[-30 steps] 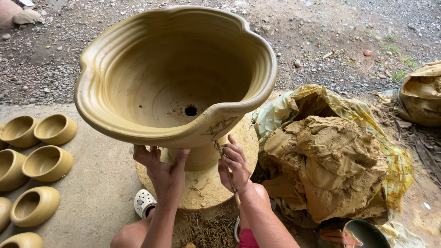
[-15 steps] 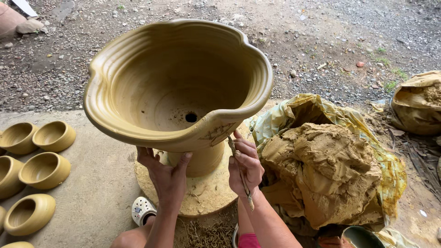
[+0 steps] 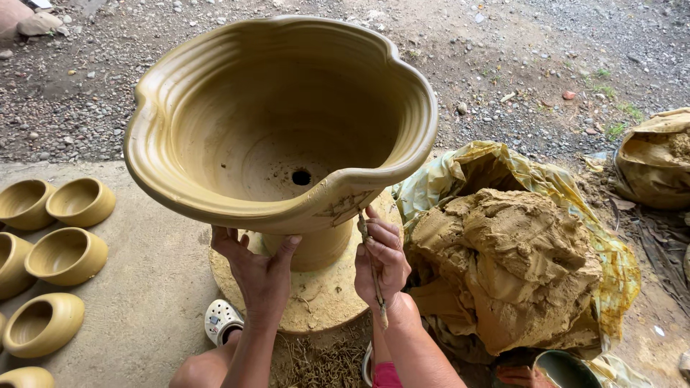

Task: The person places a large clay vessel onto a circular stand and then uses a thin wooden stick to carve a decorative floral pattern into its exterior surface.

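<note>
A large wet clay pot (image 3: 273, 122) with a wavy rim and a drain hole stands on a narrow foot on a round clay-covered disc (image 3: 316, 302). My left hand (image 3: 259, 269) presses flat against the underside of the bowl, fingers spread. My right hand (image 3: 382, 262) grips a thin clay-smeared stick tool (image 3: 374, 276), its upper tip touching the carved pattern just under the rim on the near side.
Several small clay bowls (image 3: 65, 255) sit on the concrete at the left. A big lump of raw clay (image 3: 514, 262) lies on yellow plastic sheeting at the right, a second bagged lump (image 3: 658, 158) further right. Gravel ground lies behind. A white clog (image 3: 223, 320) shows below.
The view has shifted so the pot sits further right and lower. My right hand has moved up slightly, bringing the stick tip to the rim's carved pattern. The left hand stays under the bowl.
</note>
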